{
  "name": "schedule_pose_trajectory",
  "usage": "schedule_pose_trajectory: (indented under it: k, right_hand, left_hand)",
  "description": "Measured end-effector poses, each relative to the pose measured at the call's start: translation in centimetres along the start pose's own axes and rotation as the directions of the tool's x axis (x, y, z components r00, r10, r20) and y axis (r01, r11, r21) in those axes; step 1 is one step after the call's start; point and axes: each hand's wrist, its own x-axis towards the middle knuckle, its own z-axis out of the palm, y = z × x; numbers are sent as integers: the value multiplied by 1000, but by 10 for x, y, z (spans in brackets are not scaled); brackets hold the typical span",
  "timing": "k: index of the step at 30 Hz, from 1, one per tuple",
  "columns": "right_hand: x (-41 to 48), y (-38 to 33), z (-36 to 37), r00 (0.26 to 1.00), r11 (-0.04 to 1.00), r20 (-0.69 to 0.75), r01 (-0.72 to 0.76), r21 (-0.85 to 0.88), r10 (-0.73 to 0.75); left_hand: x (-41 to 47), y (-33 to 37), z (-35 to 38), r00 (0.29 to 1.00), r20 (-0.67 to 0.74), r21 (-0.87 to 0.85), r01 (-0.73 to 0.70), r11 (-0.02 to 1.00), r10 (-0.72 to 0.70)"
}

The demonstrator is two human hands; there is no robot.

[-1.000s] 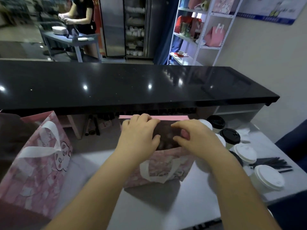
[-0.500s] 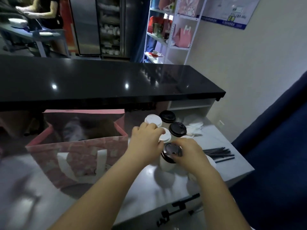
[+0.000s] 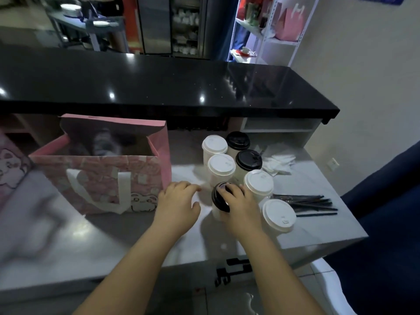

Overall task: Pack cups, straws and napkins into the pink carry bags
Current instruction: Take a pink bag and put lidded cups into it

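An open pink carry bag [image 3: 102, 178] with white handles stands on the grey worktop, something dark and blurred inside it. To its right stands a cluster of lidded paper cups, some white-lidded [image 3: 221, 167], some black-lidded [image 3: 248, 160]. My right hand [image 3: 238, 203] grips the nearest black-lidded cup [image 3: 219, 201] from above, fingers curled over its lid. My left hand [image 3: 177, 201] hovers between the bag and that cup, fingers loosely bent, holding nothing. Dark straws [image 3: 304, 202] lie at the right; white napkins [image 3: 277, 161] lie behind the cups.
A second pink bag [image 3: 9, 169] shows at the left edge. A raised black counter [image 3: 159, 87] runs along the back of the worktop [image 3: 113, 237]. The worktop ends at the right near a dark blue seat [image 3: 386, 223]. Shelves and a steel table stand beyond.
My view swung right from the bag to the cups. Both hands left the bag's mouth; the right one took the black-lidded cup, and the left drew back from the cups toward the bag.
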Motion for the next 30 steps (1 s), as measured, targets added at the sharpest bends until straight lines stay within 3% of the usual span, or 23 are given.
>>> schedule_pose_trajectory:
  k: [4, 12, 18, 24, 27, 30]
  right_hand:
    - [-14, -7, 4, 993, 996, 75, 92, 2, -92]
    - [-16, -15, 14, 986, 998, 152, 66, 16, -68]
    - [-2, -42, -13, 983, 982, -38, 181, 62, -179]
    - [47, -81, -82, 955, 957, -275, 175, 233, -108]
    - [71, -108, -109, 935, 937, -343, 197, 288, -91]
    - [90, -140, -123, 926, 913, -363, 234, 335, -104]
  left_hand:
    - [-9, 3, 0, 998, -58, -28, 1, 1000, -2]
    - [-22, 12, -25, 950, -308, -88, -84, 993, 53]
    - [-8, -8, -81, 895, -442, -55, -89, 995, 56]
    - [2, -62, -138, 854, -521, -65, -46, 997, 6]
    - [11, -99, -159, 870, -494, -51, -31, 998, 2]
    - [21, -131, -175, 935, -355, -94, -55, 994, 18]
